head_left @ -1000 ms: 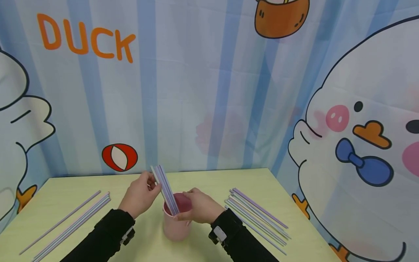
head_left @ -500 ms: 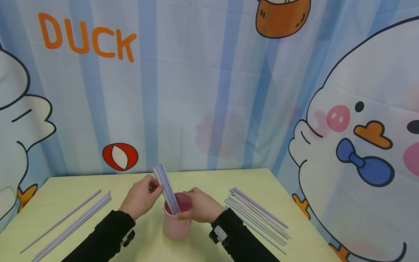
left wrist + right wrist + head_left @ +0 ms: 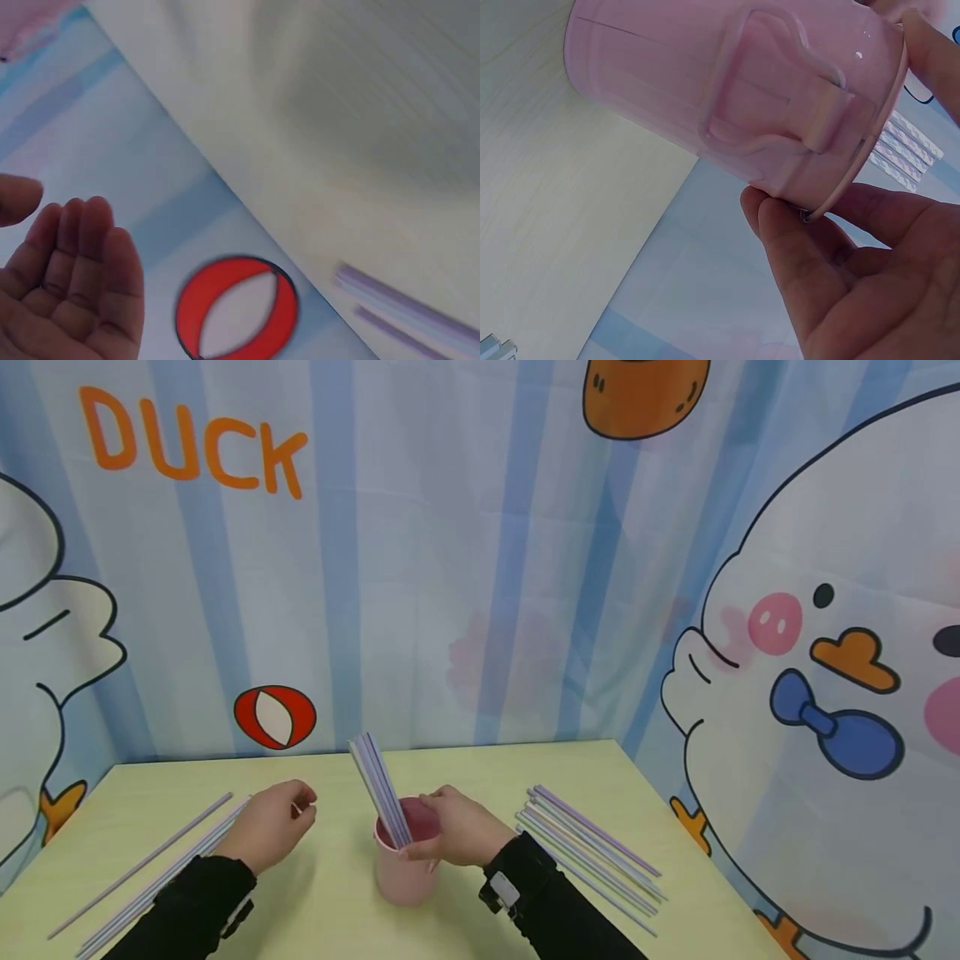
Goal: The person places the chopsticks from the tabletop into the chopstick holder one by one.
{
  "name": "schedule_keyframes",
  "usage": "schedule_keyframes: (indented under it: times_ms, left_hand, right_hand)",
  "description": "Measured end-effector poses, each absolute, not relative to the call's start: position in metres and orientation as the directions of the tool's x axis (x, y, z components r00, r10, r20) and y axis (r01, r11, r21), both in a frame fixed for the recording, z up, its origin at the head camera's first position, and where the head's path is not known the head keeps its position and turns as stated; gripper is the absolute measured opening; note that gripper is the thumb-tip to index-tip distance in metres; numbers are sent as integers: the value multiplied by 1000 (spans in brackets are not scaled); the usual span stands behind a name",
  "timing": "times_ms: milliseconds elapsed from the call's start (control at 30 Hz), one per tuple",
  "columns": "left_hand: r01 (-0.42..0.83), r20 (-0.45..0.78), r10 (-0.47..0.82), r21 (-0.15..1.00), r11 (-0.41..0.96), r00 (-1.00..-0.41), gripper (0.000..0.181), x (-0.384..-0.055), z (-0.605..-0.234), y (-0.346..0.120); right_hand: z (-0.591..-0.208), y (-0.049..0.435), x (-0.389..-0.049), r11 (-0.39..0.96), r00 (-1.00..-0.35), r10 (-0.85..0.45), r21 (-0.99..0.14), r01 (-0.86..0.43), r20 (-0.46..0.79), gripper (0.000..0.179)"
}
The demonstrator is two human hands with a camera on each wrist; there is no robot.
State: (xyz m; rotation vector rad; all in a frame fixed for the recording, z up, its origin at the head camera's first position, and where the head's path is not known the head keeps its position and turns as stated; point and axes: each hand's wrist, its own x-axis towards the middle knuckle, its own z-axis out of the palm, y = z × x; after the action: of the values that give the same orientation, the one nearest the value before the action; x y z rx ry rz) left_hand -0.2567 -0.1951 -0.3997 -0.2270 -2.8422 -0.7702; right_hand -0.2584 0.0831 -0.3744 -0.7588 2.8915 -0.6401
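Note:
A pink cup [image 3: 405, 877] with a wire side handle [image 3: 727, 82] stands upright on the table. My right hand [image 3: 468, 827] grips its rim; in the right wrist view the thumb and fingers [image 3: 787, 255] pinch the edge from both sides. A bundle of thin lilac and white sticks [image 3: 381, 789] leans leftward out of the cup. My left hand [image 3: 270, 822] is over the inner end of the left-hand bundle of sticks [image 3: 161, 885], partly hiding it. Its fingers [image 3: 79, 262] are loosely bent and hold nothing.
One separate lilac stick [image 3: 142, 864] lies beside the left bundle. Several pastel sticks [image 3: 592, 856] lie spread on the right of the pale yellow table [image 3: 330, 927]. Behind the table's far edge hangs a printed curtain [image 3: 420, 610].
My left hand has let go of the sticks in the cup and moved left, to the left-hand bundle. The right hand keeps its grip on the cup's rim.

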Motion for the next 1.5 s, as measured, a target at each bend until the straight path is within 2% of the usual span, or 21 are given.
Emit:
schedule_keyframes:
  times_ms: [267, 467, 833, 1500]
  left_hand:
    - [173, 195, 138, 173, 970, -971, 23, -260, -426, -258]
    - [145, 175, 131, 66, 987, -976, 12, -256, -436, -281]
    - [112, 105, 106, 56, 992, -989, 15, -251, -445, -287]
    - [109, 104, 103, 57, 992, -989, 15, -255, -453, -295]
  right_hand:
    - [-374, 83, -260, 789, -870, -493, -409, -459, 24, 85]
    - [-373, 83, -259, 790, -870, -492, -407, -459, 27, 84]
    - [-373, 83, -257, 783, -872, -490, -430, -450, 21, 76]
    - [-373, 84, -258, 781, -872, -488, -435, -448, 22, 78]
